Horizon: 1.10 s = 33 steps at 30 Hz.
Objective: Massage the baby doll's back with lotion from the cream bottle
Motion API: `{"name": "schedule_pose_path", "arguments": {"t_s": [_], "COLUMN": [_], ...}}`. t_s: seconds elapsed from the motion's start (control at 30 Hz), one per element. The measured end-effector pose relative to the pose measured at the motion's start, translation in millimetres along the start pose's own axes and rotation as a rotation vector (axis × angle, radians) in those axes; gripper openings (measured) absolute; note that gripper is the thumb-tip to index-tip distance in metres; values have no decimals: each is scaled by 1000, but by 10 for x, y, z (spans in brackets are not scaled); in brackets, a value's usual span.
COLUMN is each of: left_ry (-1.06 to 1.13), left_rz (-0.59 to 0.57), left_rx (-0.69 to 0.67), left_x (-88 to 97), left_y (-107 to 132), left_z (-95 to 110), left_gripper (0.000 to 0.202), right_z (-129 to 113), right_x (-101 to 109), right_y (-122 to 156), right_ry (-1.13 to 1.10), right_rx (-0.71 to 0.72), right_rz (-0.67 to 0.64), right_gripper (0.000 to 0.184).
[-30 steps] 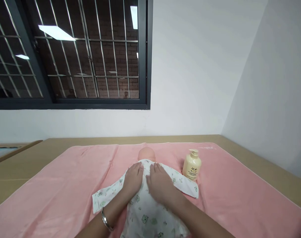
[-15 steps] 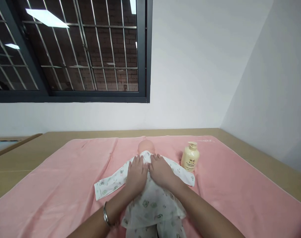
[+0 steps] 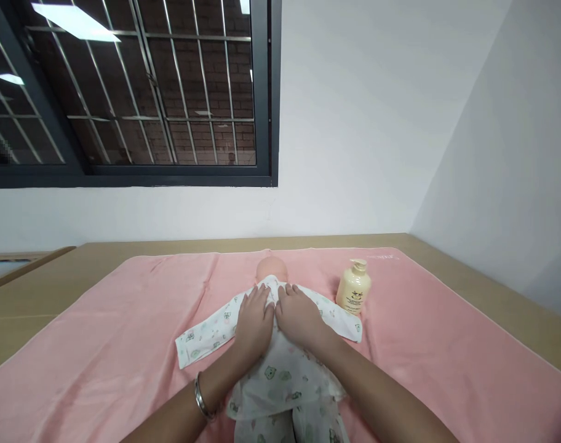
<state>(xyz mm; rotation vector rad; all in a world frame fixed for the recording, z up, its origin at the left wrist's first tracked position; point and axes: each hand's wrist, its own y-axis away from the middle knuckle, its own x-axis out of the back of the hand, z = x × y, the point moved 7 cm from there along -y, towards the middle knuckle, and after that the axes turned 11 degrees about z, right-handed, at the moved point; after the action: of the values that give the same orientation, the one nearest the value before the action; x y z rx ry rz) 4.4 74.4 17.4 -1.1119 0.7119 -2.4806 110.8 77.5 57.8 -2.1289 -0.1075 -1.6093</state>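
A bald baby doll [image 3: 272, 269] lies stretched out, head away from me, on a pink cloth. Its white top [image 3: 285, 375] has small green and grey prints, and both sleeves are spread out to the sides. My left hand [image 3: 254, 320] rests flat on the upper left of the top, its fingers toward the doll's head. Beside it, my right hand [image 3: 299, 315] lies flat on the upper right, the two thumbs close together. Whether the doll faces up or down I cannot tell. Matching printed trousers [image 3: 320, 424] cover its legs.
A cream pump bottle [image 3: 354, 287] stands close to the end of the right sleeve. The pink cloth [image 3: 446, 332] covers most of a tan padded surface [image 3: 483, 295]. White walls and a barred, dark-framed window [image 3: 170, 92] rise behind it.
The whole view has shifted slightly, so the window sits a little higher. Both hands stay flat on the top, in nearly the same place.
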Motion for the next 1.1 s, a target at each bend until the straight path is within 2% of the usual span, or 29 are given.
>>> {"name": "schedule_pose_path", "arguments": {"t_s": [0.07,0.17,0.3,0.4,0.5,0.6,0.77,0.83,0.9,0.97,1.0,1.1], "left_ry": [38,23,-33,-48,-36,-19,-10,9,40,72,84,105], "left_rz": [-7,-7,16,48,77,118,155,175,204,254,284,360], "left_rx": [67,101,73,53,50,43,20,10,-2,-16,-24,-54], "left_x": [9,-26,-94,-96,-67,-30,5,29,62,108,132,183], "left_y": [-100,-142,-38,26,40,35,37,44,60,85,100,142], "left_z": [-104,-191,-181,-158,-156,-154,-136,-127,-119,-114,-111,-105], "left_gripper": [46,48,50,49,47,45,43,40,39,40,41,43], "right_z": [-99,-35,222,288,221,131,99,60,-39,-136,-168,-213], "right_x": [84,135,-13,-166,-171,-22,183,269,344,305,233,-12], "right_y": [99,102,-44,-88,-49,31,107,66,28,26,25,26], "right_ry": [2,-13,40,90,138,184,149,126,91,35,7,-48], "right_rx": [28,-56,-247,-297,-274,-254,-207,-127,6,120,155,197], "right_rz": [-26,-51,2,19,30,38,-73,30,232,351,342,198], "right_gripper": [41,39,59,69,68,59,46,43,43,49,51,47]}}
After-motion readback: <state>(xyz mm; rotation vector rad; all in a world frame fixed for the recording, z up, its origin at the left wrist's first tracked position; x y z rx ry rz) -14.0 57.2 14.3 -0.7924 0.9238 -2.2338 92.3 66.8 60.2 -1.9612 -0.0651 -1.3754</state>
